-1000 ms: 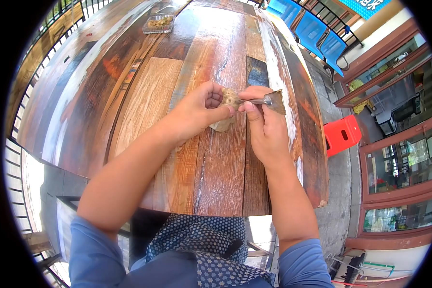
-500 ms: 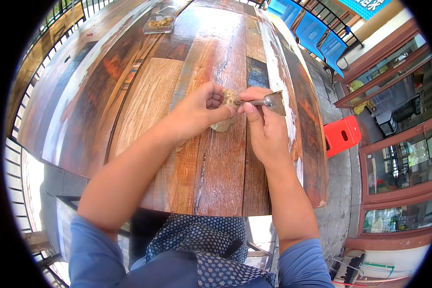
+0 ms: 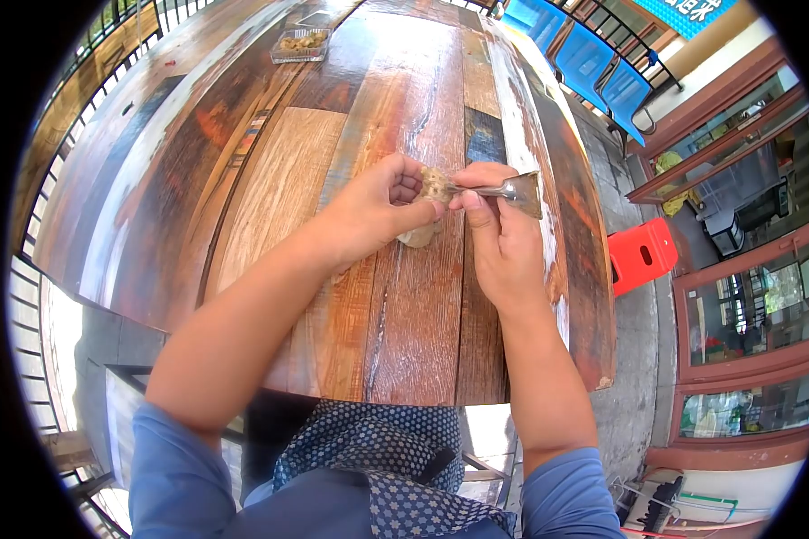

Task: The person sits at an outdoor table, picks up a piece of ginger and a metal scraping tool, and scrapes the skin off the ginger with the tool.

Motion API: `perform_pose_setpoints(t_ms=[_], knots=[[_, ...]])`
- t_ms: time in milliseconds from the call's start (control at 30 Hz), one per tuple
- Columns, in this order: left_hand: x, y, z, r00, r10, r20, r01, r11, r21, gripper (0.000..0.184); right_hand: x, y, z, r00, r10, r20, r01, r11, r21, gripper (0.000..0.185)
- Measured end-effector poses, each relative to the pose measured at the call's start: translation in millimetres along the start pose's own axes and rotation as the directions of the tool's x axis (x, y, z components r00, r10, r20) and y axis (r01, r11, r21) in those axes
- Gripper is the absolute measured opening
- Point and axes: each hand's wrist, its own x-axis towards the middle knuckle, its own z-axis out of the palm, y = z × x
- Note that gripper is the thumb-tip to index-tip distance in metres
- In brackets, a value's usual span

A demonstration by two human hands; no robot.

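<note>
Above the wooden table (image 3: 413, 332), my left hand (image 3: 377, 202) has its fingers curled around a rough, tan, crumbly-looking lump (image 3: 435, 186). A pale, smooth piece (image 3: 420, 235) shows beneath the left thumb; whether it joins the lump I cannot tell. In a closed grip, my right hand (image 3: 499, 225) pinches a metal spatula (image 3: 510, 189) by its slim shaft. The spatula's flared flat blade points right, and its other end is against the tan lump, the tip hidden by fingers. Both hands are close together, nearly touching.
Toward the far left of the table stands a clear plastic box (image 3: 299, 56) holding brownish-yellow pieces. Right of the table are a red stool (image 3: 643, 254) and blue seats (image 3: 593, 67). A metal railing (image 3: 29, 359) runs along the left.
The spatula's blade has turned slightly and shifted a little to the right with my right hand. My left hand keeps its hold on the lump, almost unmoved.
</note>
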Motion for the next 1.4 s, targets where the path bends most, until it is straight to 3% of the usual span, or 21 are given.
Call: perform_pose_setpoints(t_ms=[367, 433, 833, 933, 1033, 1267, 1333, 1400], knots=[[3.5, -5.6, -2.2, 1.000, 0.019, 0.002, -0.019, 0.999, 0.034, 0.038, -0.6, -0.1, 1.2, 1.000, 0.015, -0.007, -0.015, 1.000, 0.004, 0.012], [3.1, -4.9, -1.8, 1.000, 0.015, 0.022, -0.015, 1.000, -0.006, 0.038, 0.4, 4.2, -0.7, 0.999, -0.028, -0.015, 0.027, 0.997, -0.076, 0.012], [2.9, -7.3, -0.7, 0.999, 0.032, -0.014, -0.031, 0.998, 0.050, 0.039, -0.9, -0.1, 1.9, 1.000, -0.011, -0.012, 0.011, 1.000, 0.014, 0.012], [2.7, -6.1, -0.3, 0.999, 0.039, -0.004, -0.039, 0.998, 0.052, 0.038, 0.1, 2.0, -0.1, 0.999, -0.040, -0.022, 0.038, 0.996, -0.079, 0.012], [3.8, -8.5, -1.2, 0.999, 0.040, -0.003, -0.039, 0.997, 0.062, 0.038, -0.2, 1.0, 0.4, 0.999, -0.030, -0.022, 0.030, 1.000, -0.009, 0.011], [2.4, -4.3, 0.0, 0.999, 0.038, 0.014, -0.039, 0.999, 0.031, 0.037, 0.2, 1.8, -1.1, 0.999, -0.027, -0.028, 0.025, 0.998, -0.058, 0.011], [1.7, -3.3, 0.4, 0.999, 0.032, -0.018, -0.030, 0.996, 0.086, 0.036, -0.6, -1.7, 0.4, 1.000, 0.029, -0.004, -0.029, 0.999, 0.029, 0.011], [2.7, -5.2, -0.1, 0.999, 0.034, -0.010, -0.033, 0.997, 0.065, 0.036, -0.2, 0.7, -0.8, 1.000, 0.003, -0.007, -0.003, 1.000, -0.026, 0.011]])
